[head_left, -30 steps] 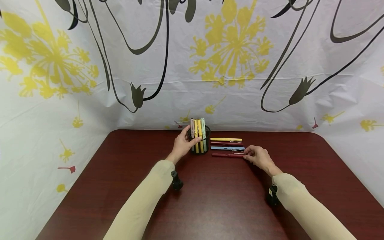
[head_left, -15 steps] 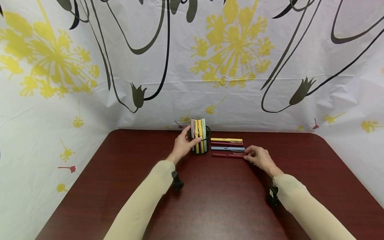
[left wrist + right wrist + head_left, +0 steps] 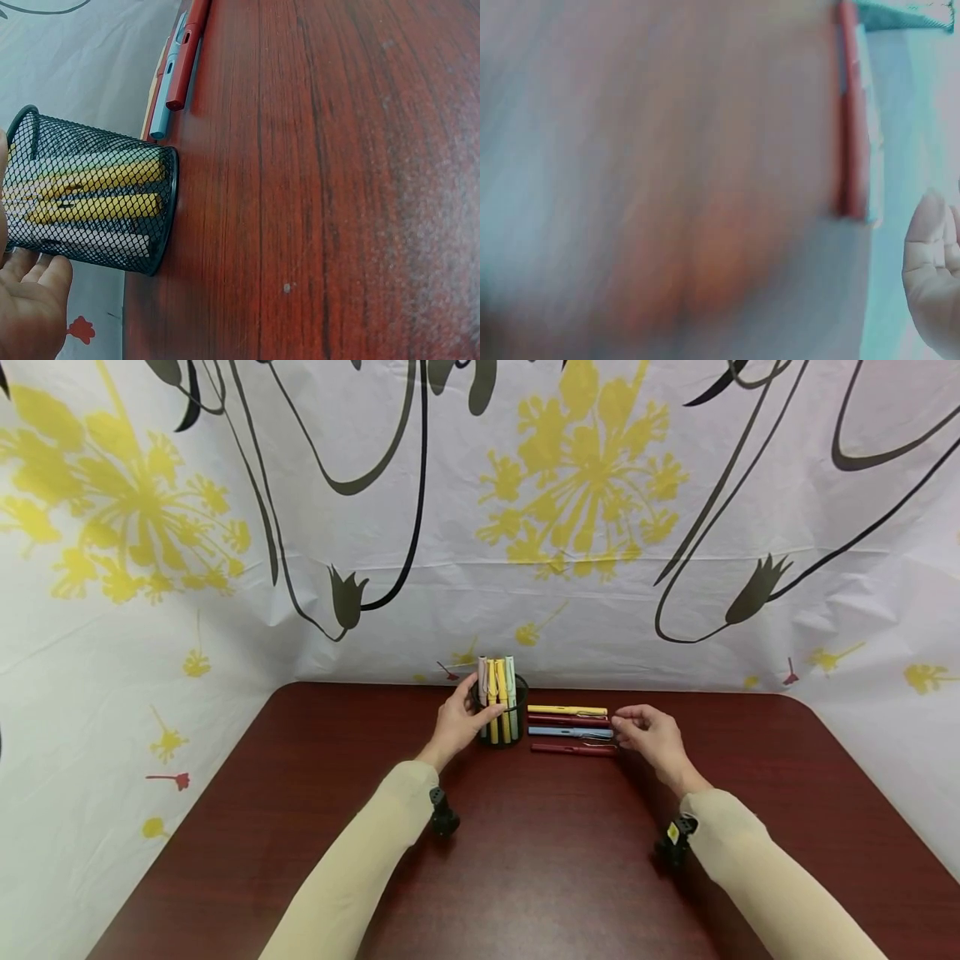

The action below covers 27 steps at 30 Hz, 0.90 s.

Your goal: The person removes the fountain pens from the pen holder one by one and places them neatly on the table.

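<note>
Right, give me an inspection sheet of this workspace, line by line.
Surface: dark red wood-grain table, rounded far corners.
Job's things: black mesh pen cup standing upright, with yellow and pale pens in it; four pens lying in a row to its right, far to near: yellow pen, dark red pen, blue pen, near dark red pen.
Clutter: nothing seen.
Hands: left hand holds the cup's side; right hand hovers at the row's right end, fingers loosely curled, holding nothing.
Cables: nothing seen; a small black camera on each wrist.
Surroundings: white sheet with yellow flowers and dark stems behind and beside the table.
</note>
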Each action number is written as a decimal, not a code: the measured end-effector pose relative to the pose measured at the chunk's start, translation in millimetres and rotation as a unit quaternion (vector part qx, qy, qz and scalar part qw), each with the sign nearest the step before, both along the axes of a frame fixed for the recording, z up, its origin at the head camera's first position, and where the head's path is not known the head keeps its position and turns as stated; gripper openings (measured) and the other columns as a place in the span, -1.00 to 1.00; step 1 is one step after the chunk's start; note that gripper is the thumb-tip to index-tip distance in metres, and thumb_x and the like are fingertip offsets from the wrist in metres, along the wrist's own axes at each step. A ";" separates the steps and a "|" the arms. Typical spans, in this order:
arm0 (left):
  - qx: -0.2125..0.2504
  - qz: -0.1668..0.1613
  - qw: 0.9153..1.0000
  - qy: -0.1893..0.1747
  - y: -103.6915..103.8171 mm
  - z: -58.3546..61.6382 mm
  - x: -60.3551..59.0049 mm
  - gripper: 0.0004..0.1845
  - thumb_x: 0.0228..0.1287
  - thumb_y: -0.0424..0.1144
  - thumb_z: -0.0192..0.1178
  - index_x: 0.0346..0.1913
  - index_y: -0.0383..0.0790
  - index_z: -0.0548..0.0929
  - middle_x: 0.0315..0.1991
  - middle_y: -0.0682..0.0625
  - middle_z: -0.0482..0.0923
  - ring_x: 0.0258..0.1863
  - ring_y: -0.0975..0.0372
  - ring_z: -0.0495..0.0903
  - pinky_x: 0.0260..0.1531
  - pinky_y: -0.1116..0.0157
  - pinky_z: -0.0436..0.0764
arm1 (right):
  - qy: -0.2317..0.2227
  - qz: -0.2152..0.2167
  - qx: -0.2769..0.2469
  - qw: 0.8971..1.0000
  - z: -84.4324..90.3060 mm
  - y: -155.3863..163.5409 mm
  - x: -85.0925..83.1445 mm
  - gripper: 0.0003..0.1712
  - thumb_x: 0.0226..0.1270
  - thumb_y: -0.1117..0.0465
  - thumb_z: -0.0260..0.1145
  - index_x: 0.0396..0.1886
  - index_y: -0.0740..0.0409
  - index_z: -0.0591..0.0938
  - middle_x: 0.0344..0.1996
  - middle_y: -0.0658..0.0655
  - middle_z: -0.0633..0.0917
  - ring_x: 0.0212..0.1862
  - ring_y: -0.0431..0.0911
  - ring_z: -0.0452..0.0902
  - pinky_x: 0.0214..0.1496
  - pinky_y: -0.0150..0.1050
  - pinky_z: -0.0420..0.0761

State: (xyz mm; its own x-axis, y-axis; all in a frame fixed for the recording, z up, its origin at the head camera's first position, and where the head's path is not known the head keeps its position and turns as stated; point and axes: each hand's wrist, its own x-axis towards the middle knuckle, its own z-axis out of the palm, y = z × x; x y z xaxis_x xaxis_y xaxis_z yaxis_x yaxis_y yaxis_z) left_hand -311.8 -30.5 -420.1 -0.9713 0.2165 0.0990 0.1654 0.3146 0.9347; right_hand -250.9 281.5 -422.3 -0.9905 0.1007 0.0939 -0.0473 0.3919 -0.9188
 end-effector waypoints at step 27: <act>-0.007 0.004 1.000 -0.002 1.5 3.3 2.7 -0.12 0.16 0.02 0.31 0.47 -0.02 0.09 0.40 -0.12 0.19 0.33 0.08 0.30 0.19 0.11 0.44 | 0.008 0.027 -0.167 0.986 53.0 -123.4 -61.2 -0.52 0.34 0.25 0.24 0.19 0.40 0.46 -0.24 0.10 0.57 0.10 0.20 0.50 0.14 -0.05 0.53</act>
State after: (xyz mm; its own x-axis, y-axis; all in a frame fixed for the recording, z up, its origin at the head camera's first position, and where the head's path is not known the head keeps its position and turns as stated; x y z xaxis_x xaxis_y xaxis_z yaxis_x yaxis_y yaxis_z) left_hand -309.1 -29.0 -416.8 -0.9734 0.2100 0.0915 0.1583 0.3282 0.9312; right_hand -312.1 158.1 -369.3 -0.9939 0.0761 0.0795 -0.0747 0.0640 -0.9951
